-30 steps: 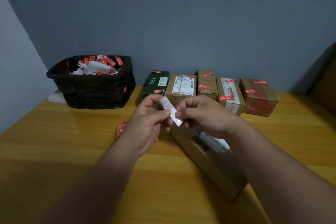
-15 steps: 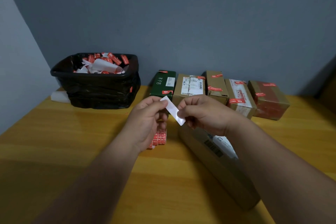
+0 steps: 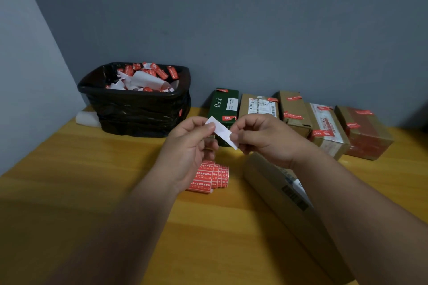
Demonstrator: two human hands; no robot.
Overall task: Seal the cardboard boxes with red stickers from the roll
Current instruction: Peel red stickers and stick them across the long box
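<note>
Sticker strip [image 3: 221, 132] white side up, pinched between left hand [image 3: 188, 148] and right hand [image 3: 264, 139], above roll [image 3: 212, 177].

Table [image 3: 92, 192]: yellow-orange wood grain. Bin [image 3: 139, 113]: black liner, red & white scraps inside. Sticker roll [image 3: 212, 177]: red w/ white print. Slip [image 3: 221, 132] btw fingers: plain white. Box row at wall: green box [image 3: 223, 104] w/ white label, tan boxes [image 3: 294, 109] w/ red stickers, reddish-brown box [image 3: 366, 132]. Near box [image 3: 278, 192]: brown, black barcode. Wall [image 3: 231, 18]: blue-grey.
</note>
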